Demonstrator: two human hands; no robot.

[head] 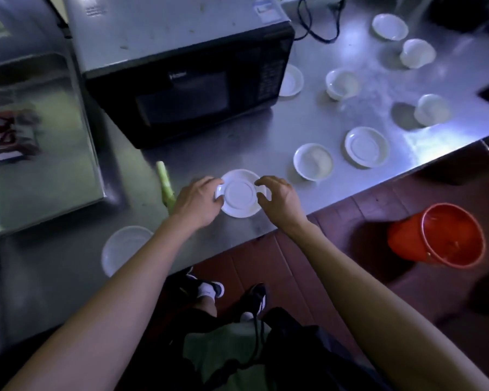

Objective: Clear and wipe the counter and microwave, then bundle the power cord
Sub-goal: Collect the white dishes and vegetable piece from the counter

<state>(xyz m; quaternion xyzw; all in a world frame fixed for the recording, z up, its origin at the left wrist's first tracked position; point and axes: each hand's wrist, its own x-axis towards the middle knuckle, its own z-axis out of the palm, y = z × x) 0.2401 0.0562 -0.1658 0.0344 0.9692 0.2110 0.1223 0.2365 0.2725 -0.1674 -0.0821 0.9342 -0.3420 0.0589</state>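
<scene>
A round white glazed saucer (241,193), turned upside down so its raised foot ring shows, lies on the brushed stainless-steel counter (266,131) near the front edge. The left hand (198,201) grips its left rim, fingers curled over the edge. The right hand (280,197) is at the right rim with fingers curled and spread a little; whether they actually clamp the rim cannot be told.

Just left of the left hand lies a pale green, stalk-like strip (165,184), blurred. Near left, a shallow round white dish (122,248) sits partly under the left forearm.

Behind the saucer stands a boxy microwave (187,80) with a glossy black door and dull grey metal top, spotted with marks. Its thin black power cord (314,22) loops loosely on the counter at far right of it.

To the right, smooth white ceramic pieces are scattered well apart: another upside-down saucer (367,146), a shallow bowl (313,161), and several small bowls farther back.

Below the counter, on the reddish floor, a round orange plastic bucket (441,235) stands.
</scene>
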